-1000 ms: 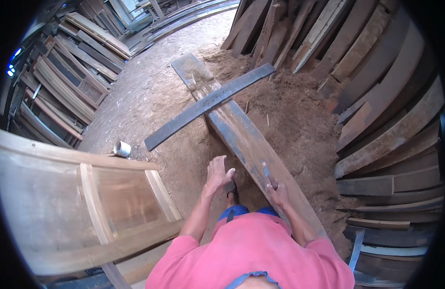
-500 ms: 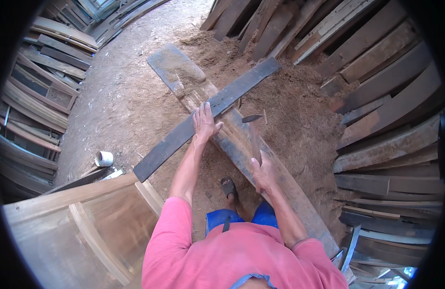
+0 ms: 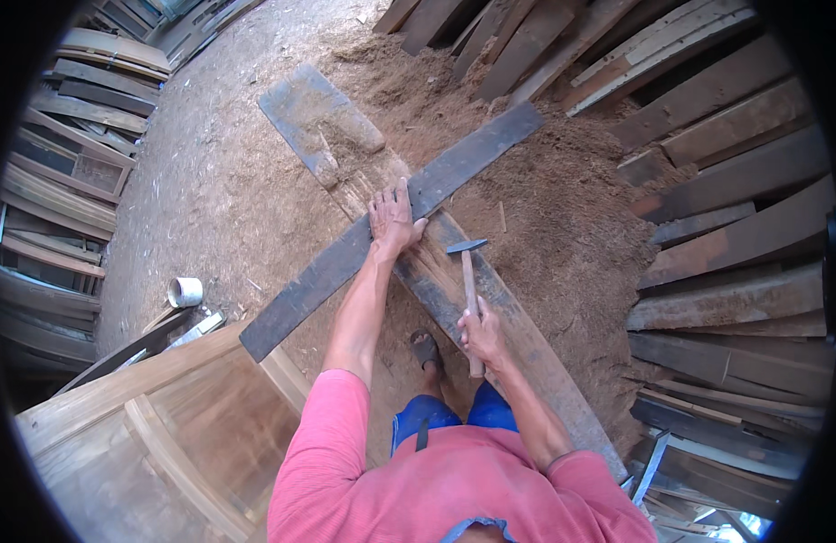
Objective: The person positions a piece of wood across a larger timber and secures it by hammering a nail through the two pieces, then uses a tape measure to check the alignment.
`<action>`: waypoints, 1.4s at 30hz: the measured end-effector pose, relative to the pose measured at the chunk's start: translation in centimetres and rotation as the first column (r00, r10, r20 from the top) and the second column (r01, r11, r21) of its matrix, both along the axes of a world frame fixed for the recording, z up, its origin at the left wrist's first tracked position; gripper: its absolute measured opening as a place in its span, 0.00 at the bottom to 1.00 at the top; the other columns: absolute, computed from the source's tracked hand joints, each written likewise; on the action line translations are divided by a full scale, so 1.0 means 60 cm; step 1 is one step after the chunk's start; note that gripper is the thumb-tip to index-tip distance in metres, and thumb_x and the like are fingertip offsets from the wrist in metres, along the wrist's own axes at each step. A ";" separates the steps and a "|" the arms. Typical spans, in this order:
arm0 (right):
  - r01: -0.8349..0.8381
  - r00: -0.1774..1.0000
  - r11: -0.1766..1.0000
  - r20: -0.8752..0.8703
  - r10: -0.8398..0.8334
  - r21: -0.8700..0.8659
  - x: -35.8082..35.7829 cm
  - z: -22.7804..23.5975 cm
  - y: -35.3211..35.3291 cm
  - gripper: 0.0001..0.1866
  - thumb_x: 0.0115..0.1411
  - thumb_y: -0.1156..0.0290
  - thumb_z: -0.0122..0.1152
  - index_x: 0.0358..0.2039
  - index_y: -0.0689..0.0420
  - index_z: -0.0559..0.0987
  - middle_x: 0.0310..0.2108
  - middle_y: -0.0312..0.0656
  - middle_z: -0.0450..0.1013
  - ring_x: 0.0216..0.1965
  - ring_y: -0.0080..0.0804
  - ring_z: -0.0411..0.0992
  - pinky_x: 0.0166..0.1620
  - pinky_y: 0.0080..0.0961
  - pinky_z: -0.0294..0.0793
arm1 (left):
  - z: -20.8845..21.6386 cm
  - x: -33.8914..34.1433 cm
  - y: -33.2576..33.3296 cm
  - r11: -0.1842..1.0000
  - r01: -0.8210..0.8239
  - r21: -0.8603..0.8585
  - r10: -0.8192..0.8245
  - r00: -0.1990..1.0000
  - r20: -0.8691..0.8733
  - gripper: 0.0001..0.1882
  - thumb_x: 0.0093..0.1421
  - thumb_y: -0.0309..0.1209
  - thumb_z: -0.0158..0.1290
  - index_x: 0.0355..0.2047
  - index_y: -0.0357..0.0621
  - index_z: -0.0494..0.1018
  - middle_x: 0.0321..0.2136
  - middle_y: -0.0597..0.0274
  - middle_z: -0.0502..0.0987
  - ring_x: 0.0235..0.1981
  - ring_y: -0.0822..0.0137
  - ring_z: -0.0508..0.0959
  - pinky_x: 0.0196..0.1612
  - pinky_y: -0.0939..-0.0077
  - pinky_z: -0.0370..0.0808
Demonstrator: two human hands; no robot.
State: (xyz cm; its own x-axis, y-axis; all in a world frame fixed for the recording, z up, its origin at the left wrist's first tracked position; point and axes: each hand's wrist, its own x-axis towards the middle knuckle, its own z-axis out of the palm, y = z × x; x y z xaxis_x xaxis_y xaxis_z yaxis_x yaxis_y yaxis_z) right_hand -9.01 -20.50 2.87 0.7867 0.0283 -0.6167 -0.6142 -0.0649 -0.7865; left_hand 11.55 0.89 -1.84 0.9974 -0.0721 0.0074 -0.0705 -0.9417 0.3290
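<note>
A long dark plank lies crosswise over a wide worn board, which runs diagonally from far left to near right. My left hand spans the plank near the crossing, its fingers over the far edge and its thumb along the near side. A hammer with a wooden handle and a dark metal head is gripped in my right hand. The hammer head hovers over the board's right edge, apart from the plank. Sawdust and a small wood sliver lie on the board's far end.
Stacked planks lean along the right and left. A panelled wooden door lies at near left, close to the plank's end. A white bucket sits beyond it. Sawdust covers the ground around the board.
My right hand and the hammer have come nearer to me, with the hammer head lower and turned in view. My left hand remains on the plank. The whole view has shifted slightly.
</note>
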 end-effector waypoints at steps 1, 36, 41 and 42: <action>-0.001 1.000 1.000 -0.003 0.001 0.000 0.006 0.001 -0.003 0.21 0.71 0.62 0.49 0.59 0.61 0.68 0.29 0.36 0.73 0.20 0.19 0.69 0.22 0.20 0.71 | -0.001 0.000 -0.002 1.000 -0.001 0.000 0.001 1.000 -0.003 0.58 0.47 0.47 0.71 0.71 0.38 0.51 0.59 0.39 0.68 0.61 0.41 0.67 0.63 0.48 0.62; -0.196 0.839 0.825 0.345 0.421 -0.530 0.233 0.075 0.039 0.37 0.68 0.68 0.54 0.75 0.53 0.53 0.42 0.64 0.78 0.38 0.65 0.78 0.41 0.53 0.77 | -0.033 -0.001 0.018 0.995 -0.047 -0.091 0.053 0.996 0.072 0.55 0.39 0.43 0.76 0.65 0.39 0.63 0.59 0.47 0.70 0.57 0.42 0.69 0.63 0.51 0.66; 0.105 0.574 0.806 0.697 0.430 -0.583 0.236 0.052 0.035 0.37 0.68 0.66 0.54 0.74 0.56 0.54 0.41 0.62 0.78 0.37 0.64 0.79 0.41 0.53 0.77 | -0.023 0.008 0.003 0.994 -0.047 -0.102 0.052 0.998 0.042 0.55 0.40 0.43 0.75 0.65 0.38 0.61 0.60 0.47 0.69 0.59 0.42 0.68 0.64 0.51 0.65; -0.104 0.710 0.700 0.441 0.550 -0.706 0.240 0.042 0.031 0.36 0.69 0.65 0.54 0.74 0.57 0.54 0.42 0.63 0.78 0.37 0.63 0.79 0.41 0.52 0.78 | -0.023 0.008 0.002 0.990 -0.045 -0.133 0.041 0.999 -0.034 0.54 0.41 0.43 0.75 0.66 0.38 0.61 0.60 0.46 0.69 0.60 0.41 0.68 0.65 0.50 0.64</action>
